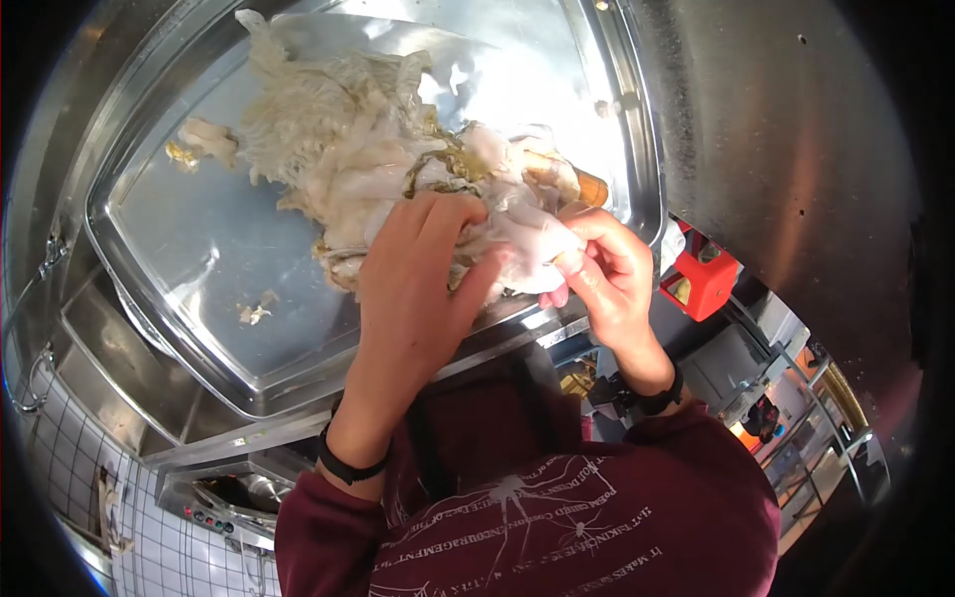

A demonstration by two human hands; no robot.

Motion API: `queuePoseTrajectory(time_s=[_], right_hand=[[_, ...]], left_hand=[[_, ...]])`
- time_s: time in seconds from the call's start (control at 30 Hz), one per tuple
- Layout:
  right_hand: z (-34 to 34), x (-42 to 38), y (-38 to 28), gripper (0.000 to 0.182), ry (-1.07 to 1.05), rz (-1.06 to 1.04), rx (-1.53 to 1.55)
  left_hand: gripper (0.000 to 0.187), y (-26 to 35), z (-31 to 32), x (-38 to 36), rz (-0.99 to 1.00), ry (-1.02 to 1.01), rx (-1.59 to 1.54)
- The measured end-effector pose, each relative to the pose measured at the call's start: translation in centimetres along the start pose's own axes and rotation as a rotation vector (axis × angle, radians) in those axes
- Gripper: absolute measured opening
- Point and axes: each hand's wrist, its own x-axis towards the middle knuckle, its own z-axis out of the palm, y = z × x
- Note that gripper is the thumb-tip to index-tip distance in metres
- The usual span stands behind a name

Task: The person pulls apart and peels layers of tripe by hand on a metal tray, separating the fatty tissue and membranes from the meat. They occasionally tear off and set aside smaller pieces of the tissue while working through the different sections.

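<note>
A heap of pale, frilly offal that looks like tripe [333, 139] lies in a large metal tray [264, 338]. Its folds are whitish, with yellow-brown and dark greenish streaks near the middle. My left hand [418, 269] presses on the near side of the heap, fingers curled over it and thumb against a smooth white fold. At the tray's near right edge, my right hand [612, 269] pinches the end of that white fold between thumb and fingers. A brown wooden-looking piece [592, 187], perhaps a handle, shows beside the heap; its other end is hidden.
Small scraps [257, 308] and a yellowish bit [204, 144] lie in the tray. A metal panel [776, 129] rises on the right. Below it stands a red plastic object [704, 279]. White tiles [75, 468] show at lower left.
</note>
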Motion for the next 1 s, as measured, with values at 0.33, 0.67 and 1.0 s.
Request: queuePoseTrajectory(time_s=[0.33,0.67,1.0], right_hand=[[0.8,0.1,0.5,0.013,0.152,0.014,0.198],[0.5,2.3,-1.0,0.016,0.365,0.069,0.313],[1.4,4.9,-4.2,0.024,0.002,-0.355,-0.492]], left_hand=[[0.015,0.9,1.0,-0.6,-0.129,-0.032,0.034],[0.008,1.4,0.1,-1.0,-0.2,-0.076,-0.311],[0.007,-0.2,-2.2,-3.7,-0.439,0.102,-0.702]])
